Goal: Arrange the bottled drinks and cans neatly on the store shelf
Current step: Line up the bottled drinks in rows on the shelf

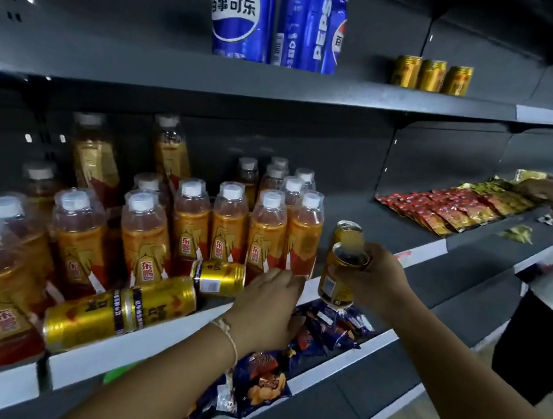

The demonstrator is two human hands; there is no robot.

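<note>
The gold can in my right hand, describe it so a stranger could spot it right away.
Find the middle shelf packed with orange drink bottles. Past the right end of the bottles, the right hand grips a gold can by its top, off the shelf. The other gold cans lie toppled on the shelf.

Right hand [369, 278] holding gold can [335, 281] upright, left hand [265, 308] reaching toward toppled cans [158, 299], orange bottles [228, 224] behind

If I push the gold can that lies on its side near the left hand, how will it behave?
The gold can lies on its round side, so it would likely roll. It rests near the shelf edge, so it might fall. Its glossy metal probably feels slippery.
</note>
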